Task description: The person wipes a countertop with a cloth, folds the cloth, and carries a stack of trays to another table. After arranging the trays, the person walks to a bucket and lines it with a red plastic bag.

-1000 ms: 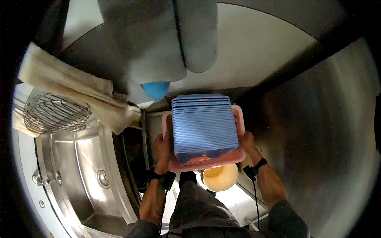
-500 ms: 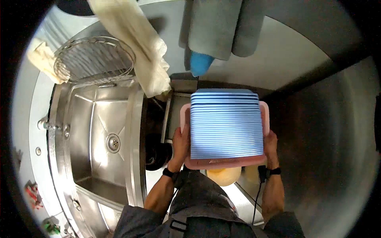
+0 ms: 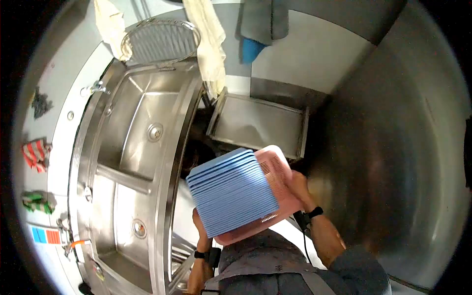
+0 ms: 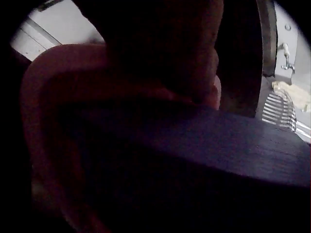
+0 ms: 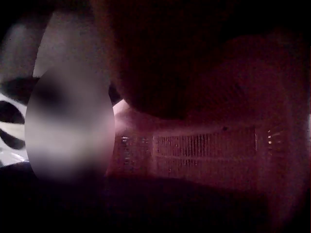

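Note:
A pink slotted basket [image 3: 280, 179] holds a tall stack of blue trays [image 3: 231, 194], tilted toward the left in the head view. My right hand [image 3: 301, 189] grips the basket's right rim. On the other side my left hand [image 3: 200, 228] holds the left edge, its fingers partly hidden by the stack. The dark left wrist view shows the left hand [image 4: 170, 48] over the pink rim [image 4: 34, 97], beside the blue stack [image 4: 209, 136]. In the right wrist view the right hand [image 5: 150, 63] lies against the basket's slotted wall [image 5: 204, 145].
Two steel sink basins [image 3: 142, 132] lie to the left, with a wire basket [image 3: 162, 42] and cloths [image 3: 206, 39] beyond them. A shallow steel tray [image 3: 258, 123] lies past the stack. A steel wall [image 3: 383, 162] rises on the right.
The basket and stack have come nearer the body and turned toward the sinks, both hands still gripping. The view has swung left, and the steel tray beyond is now uncovered.

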Motion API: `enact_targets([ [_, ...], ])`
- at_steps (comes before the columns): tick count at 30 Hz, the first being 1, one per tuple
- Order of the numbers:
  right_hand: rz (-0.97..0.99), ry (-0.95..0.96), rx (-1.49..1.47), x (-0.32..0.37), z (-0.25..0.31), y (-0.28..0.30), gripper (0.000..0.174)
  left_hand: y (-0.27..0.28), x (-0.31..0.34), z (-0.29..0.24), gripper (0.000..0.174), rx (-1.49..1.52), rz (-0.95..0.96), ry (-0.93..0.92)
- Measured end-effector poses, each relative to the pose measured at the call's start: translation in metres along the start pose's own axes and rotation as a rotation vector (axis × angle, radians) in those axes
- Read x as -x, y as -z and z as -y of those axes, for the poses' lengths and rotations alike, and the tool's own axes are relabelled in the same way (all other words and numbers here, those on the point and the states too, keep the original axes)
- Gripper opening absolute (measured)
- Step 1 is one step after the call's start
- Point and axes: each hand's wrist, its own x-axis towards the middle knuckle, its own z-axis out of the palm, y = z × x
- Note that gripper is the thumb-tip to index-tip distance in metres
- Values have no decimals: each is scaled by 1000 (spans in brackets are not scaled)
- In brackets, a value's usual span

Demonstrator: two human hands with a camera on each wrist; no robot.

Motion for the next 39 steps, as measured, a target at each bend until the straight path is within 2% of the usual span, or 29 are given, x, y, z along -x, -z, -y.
enact_targets([
  [1,43,47,38,9,6,-9,40,11,18,-6,24,2,-17,8],
  [2,74,31,-130,22,11,-18,38,27,42,-12,23,-169,-34,-66],
  [3,94,41,-124,34,16,-29,38,44,61,-10,22,-341,-51,-138],
  [4,106,61,-70,44,24,-41,36,62,77,-7,22,-361,-71,-132],
  [6,123,94,-13,62,40,-61,34,98,111,4,24,-334,-93,-78],
  [9,260,258,-15,93,61,-87,35,154,168,36,25,-362,-127,-4],
  [10,299,181,-82,106,68,-95,34,172,188,46,26,-393,-131,18],
  [12,295,258,-4,119,76,-121,33,206,228,66,27,-462,-135,62],
  [14,288,322,66,142,80,-140,32,239,267,90,29,-555,-111,97],
  [16,330,470,120,162,90,-150,32,271,303,114,30,-635,-75,127],
  [18,359,497,134,190,100,-155,33,303,336,139,32,-731,-18,132],
  [20,391,535,146,214,109,-165,34,335,369,162,33,-952,95,-97],
  [21,361,568,145,226,110,-173,33,350,383,174,34,-1126,154,-355],
  [22,333,598,144,241,111,-180,31,364,394,185,35,-1221,193,-477],
  [23,348,603,151,254,111,-186,31,378,402,197,36,-1347,204,-694],
  [24,354,604,173,265,117,-190,31,387,418,191,42,-972,203,184],
  [25,366,612,195,280,122,-196,30,383,433,192,42,-784,54,365],
  [26,384,586,200,291,128,-203,30,380,446,190,42,-662,-65,354],
  [27,417,641,210,294,119,-224,30,377,457,188,42,-556,-175,337],
  [29,365,716,207,301,111,-269,32,368,471,184,41,-368,-380,276],
  [31,471,803,140,352,150,-236,34,363,477,174,41,-197,-587,203],
  [35,556,936,360,396,180,-272,41,368,513,151,40,23,-931,137],
  [37,664,988,268,419,200,-275,43,358,542,143,40,78,-1066,137],
  [39,819,1068,333,438,205,-297,43,346,575,137,40,118,-1189,150],
])
